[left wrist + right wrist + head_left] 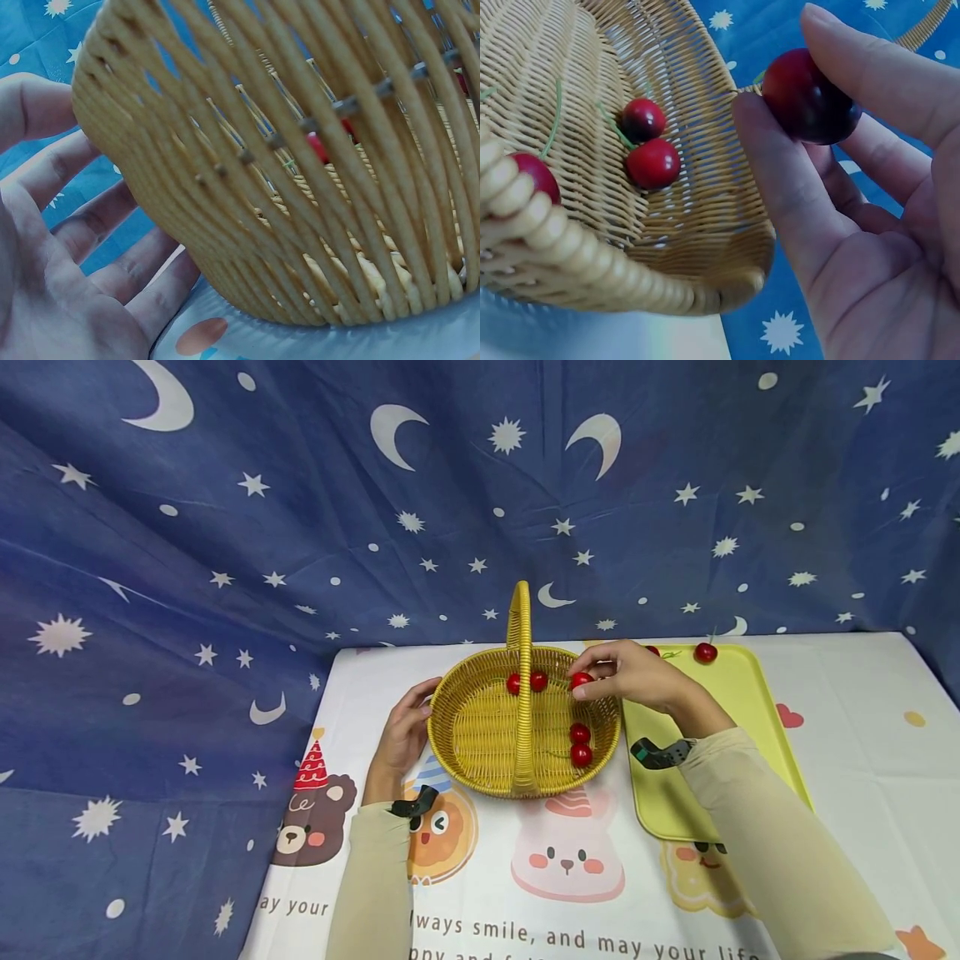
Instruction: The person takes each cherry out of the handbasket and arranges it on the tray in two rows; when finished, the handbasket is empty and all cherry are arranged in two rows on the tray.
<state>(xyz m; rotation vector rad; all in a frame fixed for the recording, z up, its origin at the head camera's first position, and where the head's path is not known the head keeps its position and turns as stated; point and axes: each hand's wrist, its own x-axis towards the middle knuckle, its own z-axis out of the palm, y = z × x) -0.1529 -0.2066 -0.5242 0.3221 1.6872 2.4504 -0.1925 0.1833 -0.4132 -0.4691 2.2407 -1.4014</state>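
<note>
A yellow wicker basket (480, 735) with a tall arched handle stands at the middle of the table. My left hand (401, 735) rests its fingers against the basket's left outer side; in the left wrist view they reach along the wicker without curling round it. Over the basket's right rim, my right hand (643, 675) pinches a red cherry (802, 97) between thumb and fingers. Several cherries lie inside: two near the handle at the back, including a cherry (538, 681), and two at the right side, including another cherry (581, 755). Green stems show on some.
A yellow tray (720, 693) lies right of the basket, partly under my right forearm. At its far edge are a cherry (705, 652) and another, partly hidden cherry (652, 650). A blue curtain (450, 510) with moons and stars hangs behind the printed white tablecloth (480, 852).
</note>
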